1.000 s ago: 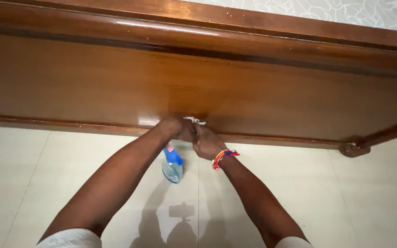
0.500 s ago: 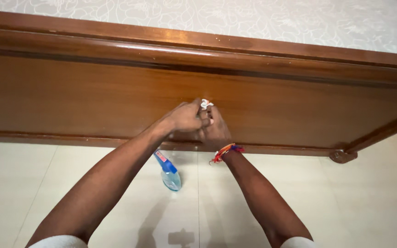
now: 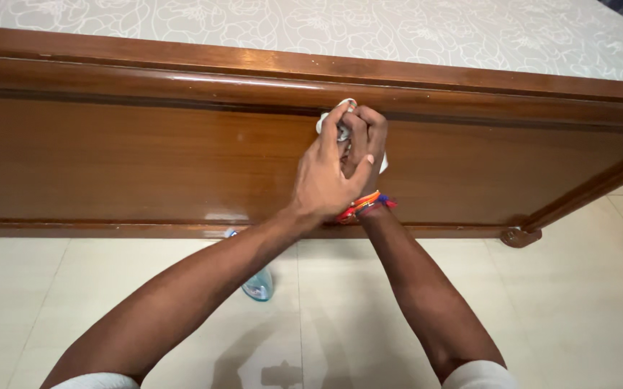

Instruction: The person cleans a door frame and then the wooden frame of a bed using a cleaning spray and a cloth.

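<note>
Both my hands are pressed together against the glossy brown wooden bed frame (image 3: 146, 158), near its upper moulding. My left hand (image 3: 322, 176) lies over my right hand (image 3: 365, 140), and between them they clutch a small white cloth (image 3: 329, 119) held flat to the wood. Only scraps of the cloth show past the fingers. My right wrist wears orange, red and blue thread bands (image 3: 365, 205). A clear spray bottle with a blue top (image 3: 257, 284) lies on the floor below, mostly hidden by my left forearm.
A mattress with a pale floral cover (image 3: 369, 32) tops the frame. Cream floor tiles (image 3: 556, 310) stretch in front. The frame's corner foot (image 3: 518, 236) stands at the lower right, where a side rail runs off to the right.
My two hands have slid the cloth up the panel, from the bottom rail to just under the top moulding. The view has tilted up, showing more mattress.
</note>
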